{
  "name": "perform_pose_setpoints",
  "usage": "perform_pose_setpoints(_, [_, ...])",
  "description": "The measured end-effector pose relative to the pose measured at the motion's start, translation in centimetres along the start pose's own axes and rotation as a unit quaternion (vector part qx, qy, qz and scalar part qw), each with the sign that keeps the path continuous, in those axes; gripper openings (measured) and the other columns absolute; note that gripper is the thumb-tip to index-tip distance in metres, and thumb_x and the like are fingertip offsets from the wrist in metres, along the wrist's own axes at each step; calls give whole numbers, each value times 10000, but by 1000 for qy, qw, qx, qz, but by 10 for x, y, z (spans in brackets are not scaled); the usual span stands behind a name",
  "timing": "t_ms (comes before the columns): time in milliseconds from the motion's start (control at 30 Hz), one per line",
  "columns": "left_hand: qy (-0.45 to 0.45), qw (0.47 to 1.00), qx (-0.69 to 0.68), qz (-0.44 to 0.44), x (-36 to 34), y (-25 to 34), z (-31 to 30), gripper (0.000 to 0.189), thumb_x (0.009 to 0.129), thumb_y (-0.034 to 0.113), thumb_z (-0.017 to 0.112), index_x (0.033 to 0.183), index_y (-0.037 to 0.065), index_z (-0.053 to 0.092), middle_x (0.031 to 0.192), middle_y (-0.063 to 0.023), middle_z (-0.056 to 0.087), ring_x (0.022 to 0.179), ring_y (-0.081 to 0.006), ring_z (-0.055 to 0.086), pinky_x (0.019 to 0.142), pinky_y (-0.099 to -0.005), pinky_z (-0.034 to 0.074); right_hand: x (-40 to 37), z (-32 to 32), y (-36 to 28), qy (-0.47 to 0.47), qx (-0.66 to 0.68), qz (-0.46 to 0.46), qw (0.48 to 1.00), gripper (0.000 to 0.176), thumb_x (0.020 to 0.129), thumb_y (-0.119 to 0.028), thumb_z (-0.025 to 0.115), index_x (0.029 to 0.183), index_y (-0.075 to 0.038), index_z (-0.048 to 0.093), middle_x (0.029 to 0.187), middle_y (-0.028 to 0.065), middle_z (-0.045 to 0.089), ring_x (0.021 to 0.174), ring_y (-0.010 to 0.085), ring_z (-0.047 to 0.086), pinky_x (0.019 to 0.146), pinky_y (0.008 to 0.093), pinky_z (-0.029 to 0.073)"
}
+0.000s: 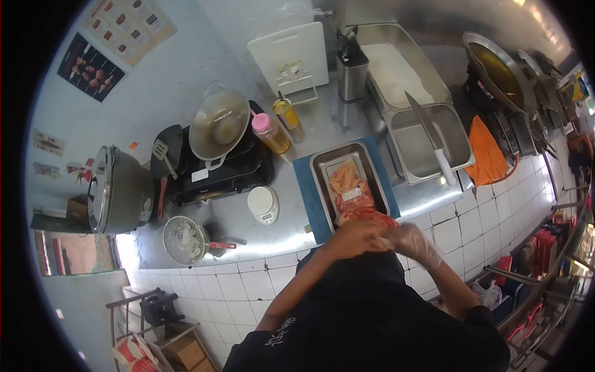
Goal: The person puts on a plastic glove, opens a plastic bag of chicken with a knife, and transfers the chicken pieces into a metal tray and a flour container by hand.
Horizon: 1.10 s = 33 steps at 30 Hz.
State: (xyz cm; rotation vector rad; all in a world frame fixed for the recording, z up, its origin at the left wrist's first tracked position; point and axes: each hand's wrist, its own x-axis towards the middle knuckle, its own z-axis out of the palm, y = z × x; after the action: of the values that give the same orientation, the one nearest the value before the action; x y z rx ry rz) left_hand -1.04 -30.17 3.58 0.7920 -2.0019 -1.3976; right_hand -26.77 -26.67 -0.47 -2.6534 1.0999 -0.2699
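A clear plastic glove covers my right hand [411, 243], whose fingers are curled toward the left. My left hand [358, 240] is bare and closed, its fingertips meeting the gloved fingers in front of my body. Something pale shows between the two hands; I cannot tell what it is. Just beyond them lies raw meat [345, 178] with a white label [352, 194] on it, in a deep steel tray [317, 160]. My hands overlap the near end of that tray. Under the tray is a blue cloth [304, 180] on the steel counter.
Left of the tray are a white kitchen scale [263, 204], a pink-lidded bottle [270, 132], a wok [218, 127] on a black stove and a strainer [186, 240]. To the right, a large knife [427, 129] rests across a steel pan [406, 146], beside an orange cloth [488, 155].
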Motion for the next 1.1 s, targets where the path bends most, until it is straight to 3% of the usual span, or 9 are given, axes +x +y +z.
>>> perform_pose_setpoints(200, [118,987,79,-71,-29,44,-65,103,843,73,840,892,67,750,867,-87,689,900,-308,669,829,-413,524,92,-69,0,59,86,-61,993,313,863,-274,815,1140,-156,730,802,68,716,659,296,722,594,412,584])
perform_pose_setpoints(333, [168,942,282,-73,-26,87,-74,287,891,223,822,1050,37,673,927,-93,678,1007,-327,636,894,-428,498,124,-80,-9,95,91,-83,988,288,846,-282,832,1040,-133,678,827,82,701,727,335,713,652,412,580])
perform_pose_setpoints(500, [104,887,443,-75,8,51,-51,338,935,307,760,1069,23,636,1000,-130,693,995,-342,670,861,-466,537,125,-100,8,66,301,-18,951,337,795,-247,864,1015,-90,662,882,95,669,825,301,696,753,398,575])
perform_pose_setpoints(533, [81,881,458,-86,14,35,-50,342,941,312,751,1077,22,632,1013,-137,697,993,-344,678,854,-472,546,121,-119,22,102,284,-47,952,366,785,-252,875,1029,-79,664,890,98,664,844,283,691,783,398,574])
perform_pose_setpoints(667, [103,879,465,-20,37,45,-54,308,950,280,718,1100,31,616,1027,-144,710,972,-335,703,808,-470,572,48,-115,142,250,110,230,934,497,812,-375,889,1143,-72,675,964,99,708,877,301,696,846,403,576])
perform_pose_setpoints(733, [84,876,474,-8,40,41,-55,304,947,272,717,1101,35,605,1021,-149,712,956,-328,716,787,-458,582,22,-72,195,128,-164,448,870,535,872,-452,834,1196,-66,652,989,141,714,894,312,715,847,427,577])
perform_pose_setpoints(833, [88,869,487,-14,48,38,-46,273,948,245,712,1086,43,591,1012,-163,710,935,-327,732,767,-463,594,28,-40,211,84,-179,485,852,506,934,-479,768,1168,-53,629,938,163,711,860,293,728,777,429,583])
perform_pose_setpoints(933, [2,865,498,-69,59,26,-46,240,947,195,707,1081,42,580,1018,-180,706,922,-323,738,770,-460,603,28,-5,211,286,-450,305,789,437,976,-434,736,1124,-37,626,861,157,725,847,313,756,719,465,588])
perform_pose_setpoints(1100, [39,867,496,11,61,19,-60,248,902,104,677,1135,58,605,986,-154,736,913,-345,749,749,-471,604,17,-26,157,282,-151,423,848,439,1031,-399,669,1175,15,647,799,224,705,819,423,732,722,555,562])
